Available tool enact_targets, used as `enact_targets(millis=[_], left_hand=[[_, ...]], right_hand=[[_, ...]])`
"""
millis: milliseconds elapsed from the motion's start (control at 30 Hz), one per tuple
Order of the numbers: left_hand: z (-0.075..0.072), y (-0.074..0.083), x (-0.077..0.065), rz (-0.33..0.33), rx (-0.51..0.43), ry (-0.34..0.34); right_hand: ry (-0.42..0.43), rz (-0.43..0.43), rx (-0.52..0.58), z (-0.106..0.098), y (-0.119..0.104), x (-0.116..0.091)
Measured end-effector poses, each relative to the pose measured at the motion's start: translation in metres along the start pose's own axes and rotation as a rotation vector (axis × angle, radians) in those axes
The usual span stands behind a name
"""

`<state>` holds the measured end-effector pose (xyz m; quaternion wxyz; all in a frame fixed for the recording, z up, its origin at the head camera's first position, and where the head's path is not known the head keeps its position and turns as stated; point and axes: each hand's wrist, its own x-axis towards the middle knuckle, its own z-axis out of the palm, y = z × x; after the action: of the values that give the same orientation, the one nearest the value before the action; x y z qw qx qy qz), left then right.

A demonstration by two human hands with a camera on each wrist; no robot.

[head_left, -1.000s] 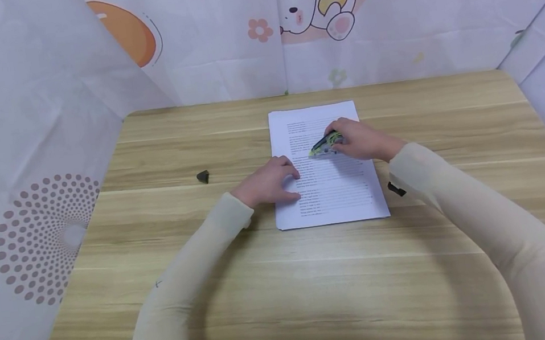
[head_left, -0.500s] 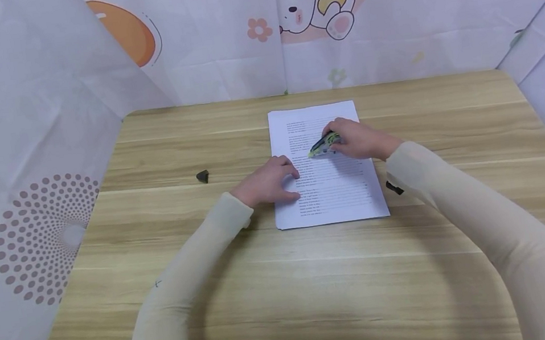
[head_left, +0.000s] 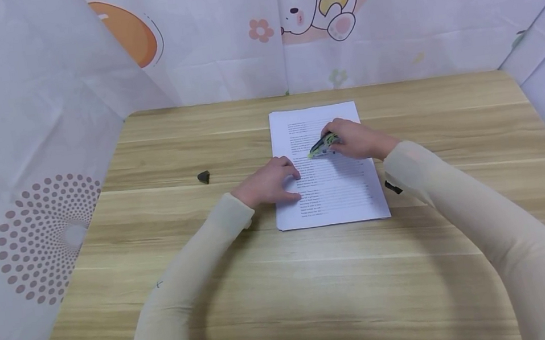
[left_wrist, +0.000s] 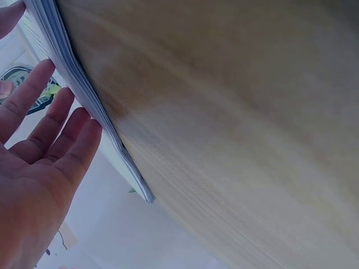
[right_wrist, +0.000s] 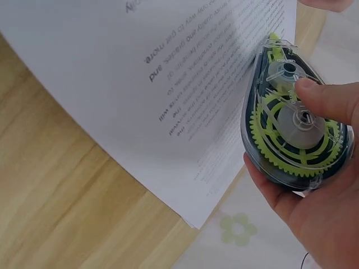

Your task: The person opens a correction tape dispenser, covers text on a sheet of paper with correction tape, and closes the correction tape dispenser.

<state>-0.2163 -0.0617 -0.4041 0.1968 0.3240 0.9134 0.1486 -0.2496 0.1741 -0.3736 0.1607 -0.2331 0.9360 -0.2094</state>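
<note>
My right hand holds a correction tape dispenser with a clear casing and green gear wheel. In the right wrist view, the thumb lies on one side of it and fingers on the other. Its green tip is at the printed text of a paper stack, left of the page's middle. On the stack's left edge rests my left hand, fingers spread and slightly bent. Seen in the left wrist view, its fingers are along the edge of the thick stack, gripping nothing.
A small dark wedge-shaped piece lies on the wooden table, left of the paper. Beside the right cuff shows a small black part. Behind the table hangs a printed white curtain.
My right hand has shifted very slightly left with the correction tape, its tip staying near the same spot of text. My left hand and the paper have stayed in place.
</note>
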Motion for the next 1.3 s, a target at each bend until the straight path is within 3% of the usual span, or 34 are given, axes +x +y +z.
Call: enact_targets(millis=[300, 833, 1300], left_hand=[[0.0, 0.0, -0.001, 0.006, -0.007, 0.005], [0.002, -0.001, 0.0, 0.02, -0.011, 0.022], [0.001, -0.001, 0.001, 0.018, 0.001, 0.01]], right_hand=[[-0.002, -0.077, -0.083, -0.004, -0.004, 0.004], [-0.069, -0.056, -0.168, -0.011, -0.013, 0.007], [-0.113, -0.014, -0.172, -0.016, -0.009, 0.001]])
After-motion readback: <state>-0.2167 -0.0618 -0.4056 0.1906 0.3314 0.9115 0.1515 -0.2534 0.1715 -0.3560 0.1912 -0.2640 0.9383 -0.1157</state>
